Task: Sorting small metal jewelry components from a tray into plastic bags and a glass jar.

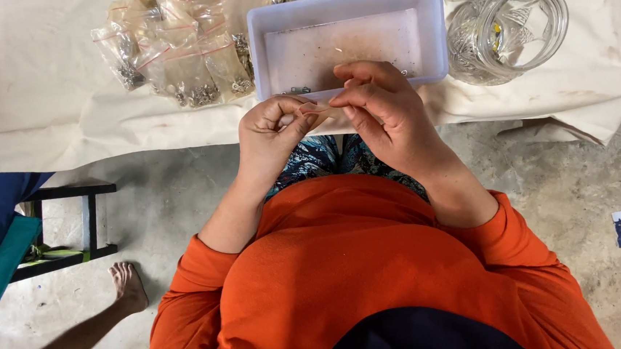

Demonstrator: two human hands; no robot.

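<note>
My left hand (276, 128) is curled shut just below the near edge of a white plastic tray (351, 13), pinching a small thin piece whose kind I cannot make out. My right hand (382, 107) meets it from the right, its fingertips pinching the same small piece at the tray's near rim. The tray's floor looks almost bare, with a tiny metal part (298, 90) near its front edge. Both arms wear orange sleeves.
A pile of small clear zip bags (178, 41) with metal bits lies left of the tray on a cream cloth (41, 68). A cut-glass jar (506, 31) stands to the right. Another person's bare foot (128, 286) and a low black stool (66, 227) are at lower left.
</note>
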